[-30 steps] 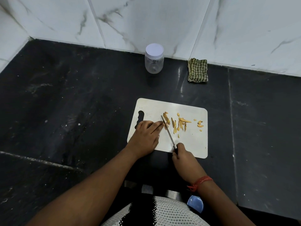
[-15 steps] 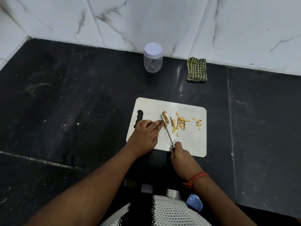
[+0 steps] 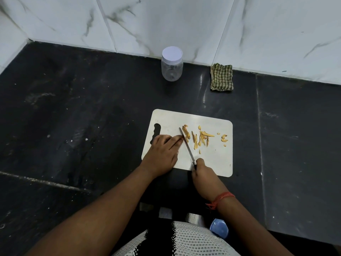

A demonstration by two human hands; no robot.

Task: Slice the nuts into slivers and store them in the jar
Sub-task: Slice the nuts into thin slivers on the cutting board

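Steel knife [image 3: 186, 145] in the clenched right hand [image 3: 202, 172] cuts beside the left hand [image 3: 162, 154], whose straight fingers steady a hidden nut; slivers [image 3: 200, 138] lie beyond.

Clear plastic jar [image 3: 172, 68], woven checked cloth [image 3: 221, 77], glossy dark stone counter [image 3: 92, 117].

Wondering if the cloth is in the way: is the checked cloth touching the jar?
Apart. The head view shows bare dark counter between the jar and the checked cloth.
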